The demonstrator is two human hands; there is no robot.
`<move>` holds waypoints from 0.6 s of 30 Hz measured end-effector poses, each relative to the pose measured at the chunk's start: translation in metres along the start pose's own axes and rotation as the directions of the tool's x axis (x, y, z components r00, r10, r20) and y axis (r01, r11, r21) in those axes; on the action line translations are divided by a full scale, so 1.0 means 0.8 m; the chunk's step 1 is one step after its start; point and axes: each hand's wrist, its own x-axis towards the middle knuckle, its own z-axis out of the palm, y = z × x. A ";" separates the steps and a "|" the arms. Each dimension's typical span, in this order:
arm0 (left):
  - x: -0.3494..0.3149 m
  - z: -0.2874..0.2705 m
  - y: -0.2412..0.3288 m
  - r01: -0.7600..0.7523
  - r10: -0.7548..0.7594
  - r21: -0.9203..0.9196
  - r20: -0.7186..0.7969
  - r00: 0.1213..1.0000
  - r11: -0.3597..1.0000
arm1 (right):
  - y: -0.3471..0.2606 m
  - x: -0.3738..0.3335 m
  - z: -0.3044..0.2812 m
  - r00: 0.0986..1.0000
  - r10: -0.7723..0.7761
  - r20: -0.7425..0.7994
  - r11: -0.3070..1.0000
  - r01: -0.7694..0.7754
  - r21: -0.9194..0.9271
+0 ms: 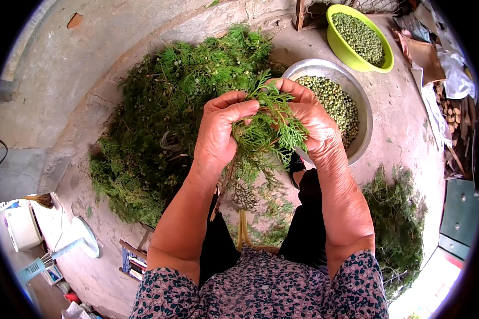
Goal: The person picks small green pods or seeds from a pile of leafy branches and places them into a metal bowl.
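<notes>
A green, flat-leaved conifer sprig [271, 139], like arborvitae, hangs between my two hands above my lap. My left hand [216, 130] closes thumb and fingers on its upper left side. My right hand [318, 123] is pinched round the sprig's right side, its fingertips partly hidden by leaves. Just beyond my right hand stands a metal basin [363, 109] holding many small round green cones [332, 103]. To the left lies a large heap of cut conifer branches [159, 122], with pale cones among the leaves.
At the back right, a lime-green basin [339, 47] is full of similar cones. A second heap of branches [393, 228] lies on the floor by my right elbow. Firewood [452, 114] and plastic sheets line the right side. A light-blue fan [82, 238] stands at the lower left.
</notes>
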 end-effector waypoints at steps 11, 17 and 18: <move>-0.002 -0.002 0.004 0.036 -0.036 -0.011 -0.027 0.999 0.999 | 0.003 0.001 0.006 1.000 0.008 -0.017 1.000 -0.008 -0.009; -0.005 0.007 0.004 -0.048 0.054 0.097 -0.065 0.996 0.994 | 0.008 0.003 0.005 0.993 -0.120 -0.014 0.976 0.115 -0.185; -0.006 0.007 0.005 -0.055 0.062 0.109 -0.068 0.996 0.992 | 0.006 0.002 0.007 0.994 -0.113 0.005 0.972 0.111 -0.206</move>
